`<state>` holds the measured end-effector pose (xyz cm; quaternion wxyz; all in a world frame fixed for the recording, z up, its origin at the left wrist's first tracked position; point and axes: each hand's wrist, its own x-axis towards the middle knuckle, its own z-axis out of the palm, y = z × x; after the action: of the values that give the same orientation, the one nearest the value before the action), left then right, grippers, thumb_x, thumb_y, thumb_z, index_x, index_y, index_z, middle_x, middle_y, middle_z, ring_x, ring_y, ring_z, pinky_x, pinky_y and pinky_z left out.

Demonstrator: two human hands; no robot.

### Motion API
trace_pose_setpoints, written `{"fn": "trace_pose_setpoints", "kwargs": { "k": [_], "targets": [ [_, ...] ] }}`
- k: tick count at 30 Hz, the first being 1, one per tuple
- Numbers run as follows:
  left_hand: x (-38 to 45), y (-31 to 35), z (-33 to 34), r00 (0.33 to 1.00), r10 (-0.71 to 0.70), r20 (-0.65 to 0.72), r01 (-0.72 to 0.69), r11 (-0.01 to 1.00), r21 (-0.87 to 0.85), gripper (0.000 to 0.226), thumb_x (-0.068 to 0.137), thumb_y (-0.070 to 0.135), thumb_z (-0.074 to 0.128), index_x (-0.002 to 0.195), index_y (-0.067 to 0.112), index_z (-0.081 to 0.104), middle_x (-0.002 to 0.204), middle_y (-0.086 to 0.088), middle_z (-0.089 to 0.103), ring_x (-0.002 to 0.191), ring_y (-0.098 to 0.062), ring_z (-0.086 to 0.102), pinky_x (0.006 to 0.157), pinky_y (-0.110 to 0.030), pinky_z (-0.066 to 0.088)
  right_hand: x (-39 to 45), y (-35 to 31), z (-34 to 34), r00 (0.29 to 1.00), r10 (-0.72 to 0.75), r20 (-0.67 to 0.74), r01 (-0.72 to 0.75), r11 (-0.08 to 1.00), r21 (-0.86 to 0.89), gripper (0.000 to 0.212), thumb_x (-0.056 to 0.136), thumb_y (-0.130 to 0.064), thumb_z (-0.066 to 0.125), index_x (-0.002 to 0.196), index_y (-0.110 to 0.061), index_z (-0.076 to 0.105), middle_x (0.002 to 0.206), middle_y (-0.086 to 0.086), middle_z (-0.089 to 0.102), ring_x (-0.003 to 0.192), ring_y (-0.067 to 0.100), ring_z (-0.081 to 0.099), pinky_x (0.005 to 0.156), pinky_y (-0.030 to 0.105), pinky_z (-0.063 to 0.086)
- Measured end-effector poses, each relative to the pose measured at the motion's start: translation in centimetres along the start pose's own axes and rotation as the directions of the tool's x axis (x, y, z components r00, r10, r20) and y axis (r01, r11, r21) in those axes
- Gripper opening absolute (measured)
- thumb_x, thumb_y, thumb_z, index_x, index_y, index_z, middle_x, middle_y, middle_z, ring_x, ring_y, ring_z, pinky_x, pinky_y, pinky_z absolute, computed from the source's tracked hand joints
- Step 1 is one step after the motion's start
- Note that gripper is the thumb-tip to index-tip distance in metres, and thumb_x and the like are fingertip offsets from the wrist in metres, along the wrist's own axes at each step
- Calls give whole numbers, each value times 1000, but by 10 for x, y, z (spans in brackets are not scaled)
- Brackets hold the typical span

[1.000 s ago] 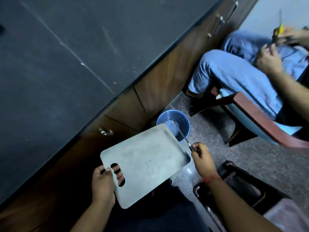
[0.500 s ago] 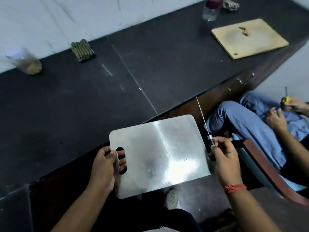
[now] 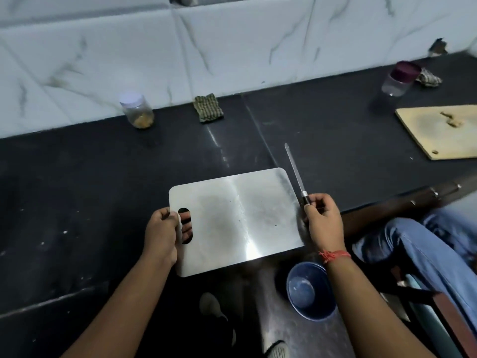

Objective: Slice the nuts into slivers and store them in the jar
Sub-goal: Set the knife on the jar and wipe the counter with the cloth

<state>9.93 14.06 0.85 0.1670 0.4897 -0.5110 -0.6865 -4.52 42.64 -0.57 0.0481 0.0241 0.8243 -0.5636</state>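
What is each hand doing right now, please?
Left hand: grips the steel board by its handle slot.
Right hand: holds the knife by its handle.

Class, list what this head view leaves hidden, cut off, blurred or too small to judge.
1. Left hand: its fingers lie under the steel cutting board, seen only through the handle slot.
2. Knife: the right hand covers most of the handle.
3. White-lidded jar: contents too blurred to identify.
4. Wooden board: cut off by the right edge; the bits on it are too small to name.
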Motion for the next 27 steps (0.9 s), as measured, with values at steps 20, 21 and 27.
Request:
{"fn": "trace_pose_setpoints", "kwargs": {
  "k": [20, 21, 27],
  "targets": [
    [176, 70, -61, 987, -93, -134, 92, 996, -17, 20, 104, 6, 38, 116, 12, 53, 100, -8, 70, 82, -23, 71, 62, -32, 57, 67, -85, 203, 988, 54, 144, -23, 978, -208, 9, 76, -21, 60, 83, -27, 60, 95, 5, 63, 78, 20, 62, 66, 30, 46],
    [179, 70, -59, 986, -100, -135, 98, 995, -22, 19, 105, 7, 38, 116, 13, 52, 100, -8, 70, 83, -23, 71, 62, -32, 57, 71, -87, 207, 988, 49, 150, -16, 977, -214, 10, 77, -19, 59, 83, -26, 60, 95, 5, 62, 78, 19, 61, 65, 28, 43],
    [190, 76, -47, 980, -107, -170, 103, 994, -30, 22, 100, 3, 39, 115, 8, 54, 98, -10, 71, 76, -22, 69, 61, -31, 59, 88, -87, 217, 983, 8, 184, 37, 970, -239, 11, 78, -17, 59, 84, -26, 59, 96, 6, 61, 78, 20, 60, 68, 32, 47]
  ]
}}
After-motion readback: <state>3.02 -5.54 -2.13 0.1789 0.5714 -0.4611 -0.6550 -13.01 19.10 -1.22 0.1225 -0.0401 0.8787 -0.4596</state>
